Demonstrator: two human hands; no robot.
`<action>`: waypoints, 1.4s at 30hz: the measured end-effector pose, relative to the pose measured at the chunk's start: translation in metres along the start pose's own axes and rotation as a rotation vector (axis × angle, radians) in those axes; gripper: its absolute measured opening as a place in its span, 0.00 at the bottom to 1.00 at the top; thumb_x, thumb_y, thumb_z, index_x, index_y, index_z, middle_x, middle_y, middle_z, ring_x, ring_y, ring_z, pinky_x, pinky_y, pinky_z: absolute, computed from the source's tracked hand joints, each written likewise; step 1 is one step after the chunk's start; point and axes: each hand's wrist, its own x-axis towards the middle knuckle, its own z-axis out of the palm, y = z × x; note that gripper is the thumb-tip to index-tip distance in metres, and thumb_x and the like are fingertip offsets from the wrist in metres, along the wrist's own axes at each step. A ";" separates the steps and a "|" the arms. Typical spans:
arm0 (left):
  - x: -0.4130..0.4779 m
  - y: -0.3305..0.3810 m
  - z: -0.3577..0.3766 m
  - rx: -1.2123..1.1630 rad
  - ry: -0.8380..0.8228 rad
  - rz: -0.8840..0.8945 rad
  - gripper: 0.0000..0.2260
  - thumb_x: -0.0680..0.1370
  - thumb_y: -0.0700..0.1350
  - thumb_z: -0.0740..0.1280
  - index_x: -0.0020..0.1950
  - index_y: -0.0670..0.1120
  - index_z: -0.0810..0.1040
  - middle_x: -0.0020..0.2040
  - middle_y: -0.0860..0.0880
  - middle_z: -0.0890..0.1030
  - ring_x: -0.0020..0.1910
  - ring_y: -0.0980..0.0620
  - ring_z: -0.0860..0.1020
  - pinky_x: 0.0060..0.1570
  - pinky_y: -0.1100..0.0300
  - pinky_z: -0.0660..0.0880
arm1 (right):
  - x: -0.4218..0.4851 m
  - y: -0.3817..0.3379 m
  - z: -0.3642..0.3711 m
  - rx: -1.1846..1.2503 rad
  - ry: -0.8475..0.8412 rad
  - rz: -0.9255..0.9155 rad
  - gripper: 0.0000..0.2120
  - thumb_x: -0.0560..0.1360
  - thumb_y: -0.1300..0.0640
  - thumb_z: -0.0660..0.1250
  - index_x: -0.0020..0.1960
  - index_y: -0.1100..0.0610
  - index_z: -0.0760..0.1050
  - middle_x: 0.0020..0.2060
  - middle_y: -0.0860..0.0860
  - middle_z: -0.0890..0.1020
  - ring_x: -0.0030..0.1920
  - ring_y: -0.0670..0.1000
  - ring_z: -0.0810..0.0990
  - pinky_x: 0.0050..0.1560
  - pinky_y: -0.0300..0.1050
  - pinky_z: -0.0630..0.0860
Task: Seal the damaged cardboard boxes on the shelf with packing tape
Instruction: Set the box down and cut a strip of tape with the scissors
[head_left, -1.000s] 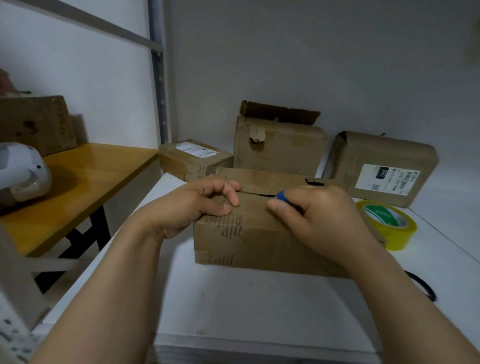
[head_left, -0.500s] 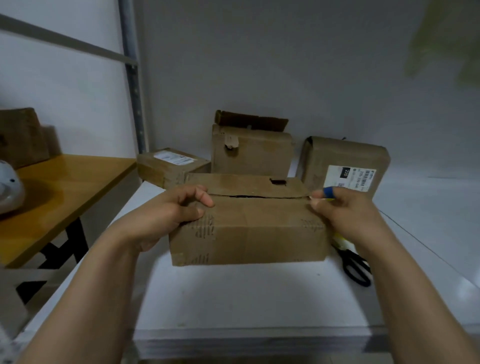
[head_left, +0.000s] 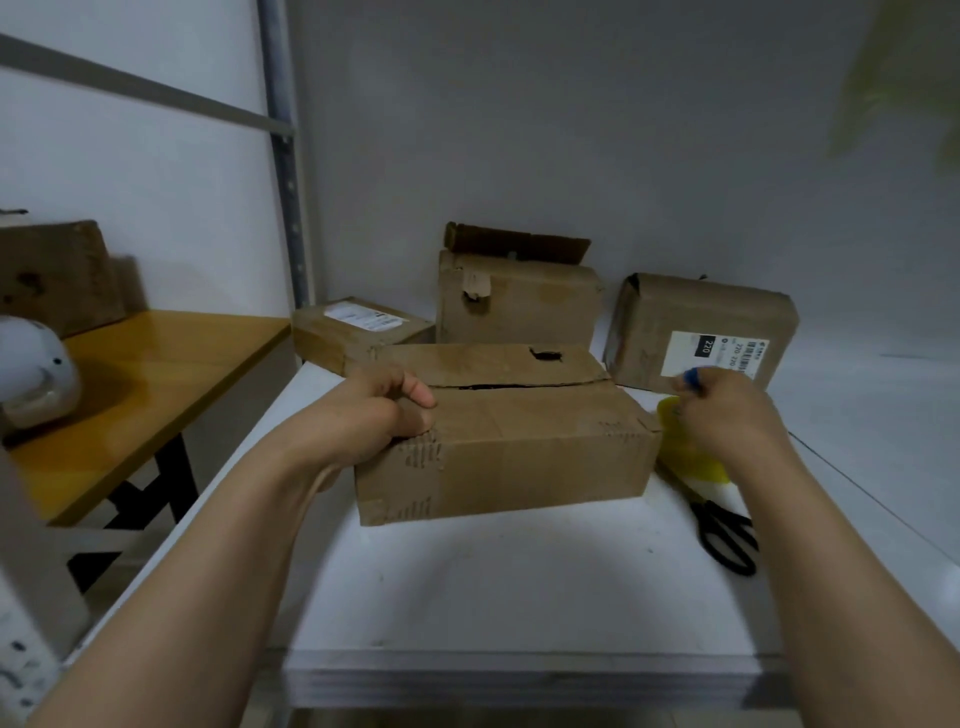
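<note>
We see left hand (head_left: 363, 421) gripping top left corner of front cardboard box (head_left: 519, 452), fingers curled over flap edge. Box sits at middle of shelf (head_left: 467, 597), top seam gaping, hole in rear flap. Just off box's right end, right hand (head_left: 732, 415), fingertips pinching small blue thing (head_left: 693, 375); we cannot tell what. Beneath that hand, yellow tape roll (head_left: 691, 460), blurred. Toward shelf's right edge, scissors (head_left: 727, 535). Along back edge, three more boxes (head_left: 519, 306).

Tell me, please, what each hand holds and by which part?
The left hand grips the front box at its top left corner; the right hand pinches a blue thing.
</note>
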 end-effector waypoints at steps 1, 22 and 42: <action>-0.001 0.000 -0.001 -0.003 -0.009 -0.002 0.06 0.78 0.38 0.69 0.53 0.48 0.79 0.51 0.45 0.83 0.50 0.46 0.82 0.51 0.52 0.78 | 0.006 0.008 -0.001 -0.146 -0.062 0.047 0.12 0.81 0.53 0.61 0.62 0.53 0.75 0.66 0.56 0.76 0.63 0.61 0.75 0.66 0.59 0.71; -0.014 0.026 -0.009 -0.127 -0.133 0.272 0.33 0.68 0.54 0.79 0.71 0.59 0.70 0.69 0.54 0.75 0.62 0.57 0.79 0.62 0.56 0.76 | -0.053 -0.065 -0.038 -0.074 -0.140 -0.640 0.09 0.78 0.49 0.70 0.54 0.48 0.71 0.50 0.51 0.75 0.45 0.49 0.73 0.41 0.44 0.67; -0.010 0.044 -0.010 -0.254 -0.126 0.474 0.27 0.66 0.45 0.79 0.64 0.52 0.77 0.60 0.50 0.81 0.59 0.50 0.81 0.56 0.53 0.81 | -0.061 -0.092 -0.032 0.681 -0.615 -0.764 0.23 0.72 0.46 0.73 0.65 0.50 0.76 0.56 0.49 0.83 0.57 0.52 0.83 0.57 0.50 0.82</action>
